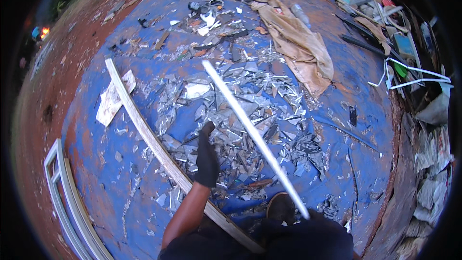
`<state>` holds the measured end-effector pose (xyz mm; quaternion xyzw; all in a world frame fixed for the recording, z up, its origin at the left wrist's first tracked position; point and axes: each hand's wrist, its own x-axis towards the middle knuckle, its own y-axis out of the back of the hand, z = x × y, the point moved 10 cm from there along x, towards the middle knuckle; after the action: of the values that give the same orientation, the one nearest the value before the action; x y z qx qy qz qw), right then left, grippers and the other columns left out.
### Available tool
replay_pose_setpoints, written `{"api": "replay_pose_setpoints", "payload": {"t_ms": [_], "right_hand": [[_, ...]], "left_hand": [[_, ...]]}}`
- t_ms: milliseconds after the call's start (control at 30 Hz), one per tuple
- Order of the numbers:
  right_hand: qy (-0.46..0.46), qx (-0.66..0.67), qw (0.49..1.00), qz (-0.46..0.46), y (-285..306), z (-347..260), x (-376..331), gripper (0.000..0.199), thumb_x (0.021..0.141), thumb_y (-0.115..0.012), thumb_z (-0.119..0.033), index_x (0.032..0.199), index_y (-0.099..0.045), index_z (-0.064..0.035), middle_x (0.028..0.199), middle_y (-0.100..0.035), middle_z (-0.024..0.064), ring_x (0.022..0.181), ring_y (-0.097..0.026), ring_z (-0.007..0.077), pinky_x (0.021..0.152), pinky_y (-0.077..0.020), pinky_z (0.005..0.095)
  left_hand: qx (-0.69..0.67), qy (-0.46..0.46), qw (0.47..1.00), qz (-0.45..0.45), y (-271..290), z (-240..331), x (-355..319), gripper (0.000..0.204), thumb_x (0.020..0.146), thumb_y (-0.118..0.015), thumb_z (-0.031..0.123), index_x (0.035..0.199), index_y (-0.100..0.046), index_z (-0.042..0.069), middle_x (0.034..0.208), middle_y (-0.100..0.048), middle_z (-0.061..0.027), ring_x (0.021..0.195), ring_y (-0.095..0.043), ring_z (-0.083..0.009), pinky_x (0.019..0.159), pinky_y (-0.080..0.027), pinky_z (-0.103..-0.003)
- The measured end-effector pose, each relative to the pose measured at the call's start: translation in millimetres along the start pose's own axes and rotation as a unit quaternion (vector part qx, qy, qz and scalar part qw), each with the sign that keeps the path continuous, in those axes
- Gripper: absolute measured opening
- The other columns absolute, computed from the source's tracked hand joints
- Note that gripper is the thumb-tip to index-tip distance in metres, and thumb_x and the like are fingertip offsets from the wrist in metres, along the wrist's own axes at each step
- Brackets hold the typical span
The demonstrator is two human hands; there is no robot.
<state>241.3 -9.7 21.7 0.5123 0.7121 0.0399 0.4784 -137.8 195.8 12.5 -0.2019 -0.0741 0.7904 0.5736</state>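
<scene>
My left hand [207, 162], in a black glove, reaches out over a heap of broken grey and silvery shards [250, 115]. Its fingers merge into one dark shape, so whether they hold anything is unclear. A long pale frame bar [154, 144] runs under my left forearm. Low in the picture my right hand [317, 217], also dark-gloved, closes on the near end of a long, straight white strip [255, 135]. Dark clothing hides most of that hand. The strip slants away to the upper left above the shards. My shoe [281, 207] shows beside its near end.
A blue tarp [110, 188] covers the ground, with red soil [53, 86] to the left. Pale window-frame pieces [72, 197] lie at left. A tan cloth [301, 48] lies at the far side. Mixed scrap [409, 43] and a bent white frame [418, 79] line the right.
</scene>
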Motion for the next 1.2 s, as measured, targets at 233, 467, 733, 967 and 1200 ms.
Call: {"api": "replay_pose_setpoints", "payload": {"t_ms": [233, 467, 733, 967, 1200], "right_hand": [[0.248, 0.188, 0.897, 0.314, 105, -104, 29, 0.063, 0.082, -0.074, -0.012, 0.136, -0.043, -0.0004, 0.131, -0.047, 0.0190, 0.123, -0.050, 0.0303, 0.102, -0.0419, 0.0419], [0.022, -0.242, 0.917, 0.317, 37, 33, 3, 0.049, 0.078, -0.070, -0.036, 0.117, -0.057, -0.0081, 0.093, -0.064, 0.0181, 0.085, -0.061, 0.0397, 0.076, -0.0467, 0.0540], [-0.007, -0.114, 0.925, 0.363, 31, 38, -27, 0.029, 0.086, -0.067, -0.035, 0.084, -0.061, -0.0065, 0.080, -0.063, 0.0179, 0.070, -0.064, 0.0390, 0.059, -0.0498, 0.0507], [-0.054, 0.018, 0.893, 0.447, 79, 47, -98, 0.028, 0.090, -0.065, -0.022, 0.114, -0.063, -0.0083, 0.086, -0.067, 0.0200, 0.078, -0.066, 0.0389, 0.067, -0.0528, 0.0433], [-0.009, -0.112, 0.705, 0.700, 407, 51, -146, 0.020, 0.090, -0.059, -0.018, 0.096, -0.062, 0.0003, 0.076, -0.063, 0.0234, 0.070, -0.064, 0.0386, 0.063, -0.0494, 0.0477]], "left_hand": [[0.762, -0.186, 0.614, -0.090, 19, 63, -35, 0.061, 0.080, -0.056, 0.008, 0.138, -0.053, 0.026, 0.157, -0.019, -0.0206, 0.146, -0.008, -0.0452, 0.111, -0.002, -0.068], [0.717, -0.200, 0.667, -0.010, 52, 97, -24, 0.111, 0.067, -0.081, 0.023, 0.155, -0.014, 0.010, 0.159, -0.011, -0.0223, 0.146, -0.010, -0.0451, 0.113, -0.012, -0.063], [0.709, -0.231, 0.660, -0.093, 70, 41, -26, 0.098, 0.070, -0.073, 0.061, 0.150, -0.034, 0.020, 0.154, -0.032, -0.0113, 0.142, -0.023, -0.0388, 0.109, -0.018, -0.063], [0.769, -0.134, 0.621, -0.063, 132, 25, -1, 0.092, 0.069, -0.076, 0.048, 0.145, -0.037, 0.012, 0.148, -0.032, -0.0206, 0.136, -0.025, -0.0454, 0.104, -0.028, -0.064], [0.797, -0.038, 0.603, 0.033, 203, 66, -49, 0.094, 0.070, -0.076, 0.055, 0.147, -0.036, 0.020, 0.152, -0.030, -0.0154, 0.140, -0.023, -0.0377, 0.101, -0.030, -0.064]]}}
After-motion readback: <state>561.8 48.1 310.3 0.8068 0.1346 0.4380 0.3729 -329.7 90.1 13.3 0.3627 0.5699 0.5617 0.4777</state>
